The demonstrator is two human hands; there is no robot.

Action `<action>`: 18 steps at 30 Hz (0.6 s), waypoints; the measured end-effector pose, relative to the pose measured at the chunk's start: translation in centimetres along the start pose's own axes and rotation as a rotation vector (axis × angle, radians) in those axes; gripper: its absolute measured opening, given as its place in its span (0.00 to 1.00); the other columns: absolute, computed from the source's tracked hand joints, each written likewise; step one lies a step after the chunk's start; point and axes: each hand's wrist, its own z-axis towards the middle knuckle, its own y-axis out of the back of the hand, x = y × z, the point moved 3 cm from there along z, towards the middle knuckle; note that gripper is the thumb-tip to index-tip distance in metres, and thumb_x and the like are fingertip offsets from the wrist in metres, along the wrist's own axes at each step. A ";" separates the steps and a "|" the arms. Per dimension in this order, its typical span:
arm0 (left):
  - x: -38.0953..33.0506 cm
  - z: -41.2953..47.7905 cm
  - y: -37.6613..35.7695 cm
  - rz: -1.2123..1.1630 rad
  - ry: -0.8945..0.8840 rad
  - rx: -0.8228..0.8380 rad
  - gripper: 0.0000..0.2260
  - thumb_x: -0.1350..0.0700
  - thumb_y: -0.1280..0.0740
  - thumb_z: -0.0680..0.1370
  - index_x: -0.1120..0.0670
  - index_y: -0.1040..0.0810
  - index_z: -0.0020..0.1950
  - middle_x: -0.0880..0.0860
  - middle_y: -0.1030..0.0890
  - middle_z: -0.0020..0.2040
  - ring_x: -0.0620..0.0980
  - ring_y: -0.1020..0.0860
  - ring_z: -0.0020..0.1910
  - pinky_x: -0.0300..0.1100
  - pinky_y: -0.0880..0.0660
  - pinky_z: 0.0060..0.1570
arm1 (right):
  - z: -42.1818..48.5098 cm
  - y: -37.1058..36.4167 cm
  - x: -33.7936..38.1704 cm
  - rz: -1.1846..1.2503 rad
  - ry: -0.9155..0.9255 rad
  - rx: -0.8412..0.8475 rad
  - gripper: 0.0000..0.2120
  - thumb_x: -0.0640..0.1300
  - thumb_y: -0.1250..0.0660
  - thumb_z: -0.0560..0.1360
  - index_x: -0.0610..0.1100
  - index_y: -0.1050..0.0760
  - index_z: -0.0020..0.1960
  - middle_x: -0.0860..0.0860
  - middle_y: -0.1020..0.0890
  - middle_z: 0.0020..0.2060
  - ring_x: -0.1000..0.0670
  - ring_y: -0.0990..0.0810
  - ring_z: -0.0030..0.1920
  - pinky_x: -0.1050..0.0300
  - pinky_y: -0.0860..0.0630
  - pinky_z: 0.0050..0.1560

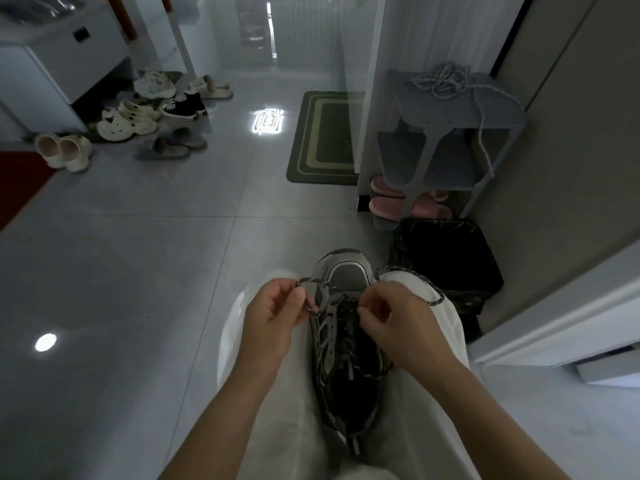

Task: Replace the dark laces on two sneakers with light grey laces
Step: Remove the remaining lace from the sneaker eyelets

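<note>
The sneaker (330, 337) lies toe-away on your lap, light but likely to roll. Its dark lace (313, 281) is soft round cord. Your left hand (273, 317) and right hand (398, 317) each pinch a strand near the toe-end eyelets. The light grey laces (443, 81) lie tangled on the shoe rack's (502, 116) top shelf. The black bin (446, 258) beside your right knee is too dark to see into.

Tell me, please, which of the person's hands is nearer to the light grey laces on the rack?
Right. The right hand pinches the dark lace at the sneaker's right side, nearer the light grey laces on the rack; the left hand pinches it at the sneaker's left side.
</note>
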 end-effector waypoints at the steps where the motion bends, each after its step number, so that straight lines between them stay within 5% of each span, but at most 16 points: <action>1: 0.1 -0.1 -0.1 0.002 0.006 -0.019 0.06 0.64 0.39 0.78 0.60 0.24 0.44 0.50 0.19 0.36 0.48 0.20 0.39 0.40 0.21 0.45 | 0.1 -0.2 0.7 -0.015 0.072 -0.002 0.01 0.47 0.31 0.71 0.53 0.22 0.42 0.57 0.24 0.35 0.57 0.25 0.37 0.60 0.27 0.40; 6: 0.5 0.3 -0.3 0.063 -0.051 -0.010 0.07 0.62 0.37 0.78 0.52 0.21 0.47 0.48 0.17 0.41 0.44 0.20 0.41 0.35 0.24 0.43 | 1.3 -2.8 2.7 -0.199 0.217 0.025 0.08 0.52 0.34 0.69 0.52 0.17 0.43 0.53 0.23 0.34 0.47 0.22 0.35 0.55 0.26 0.35; 9: 1.7 0.0 -0.7 0.141 -0.033 0.051 0.10 0.61 0.40 0.80 0.49 0.24 0.53 0.47 0.19 0.49 0.45 0.20 0.49 0.34 0.25 0.48 | 2.7 -2.0 2.9 0.042 0.122 -0.018 0.03 0.46 0.29 0.70 0.49 0.18 0.38 0.54 0.22 0.34 0.52 0.23 0.35 0.53 0.25 0.39; 12: 3.3 -0.5 -1.4 0.373 -0.013 0.155 0.12 0.61 0.35 0.77 0.41 0.25 0.49 0.47 0.22 0.51 0.47 0.22 0.52 0.39 0.26 0.53 | 4.3 0.8 4.5 0.386 0.073 -0.073 0.12 0.39 0.26 0.69 0.52 0.23 0.31 0.58 0.24 0.28 0.59 0.27 0.30 0.62 0.27 0.36; 18: 0.7 1.5 -1.8 0.259 -0.049 -0.110 0.09 0.62 0.37 0.78 0.50 0.24 0.41 0.48 0.19 0.37 0.47 0.20 0.40 0.42 0.24 0.46 | 5.7 3.3 6.1 0.662 -0.045 -0.038 0.05 0.41 0.27 0.70 0.49 0.18 0.38 0.51 0.19 0.31 0.54 0.23 0.33 0.62 0.25 0.39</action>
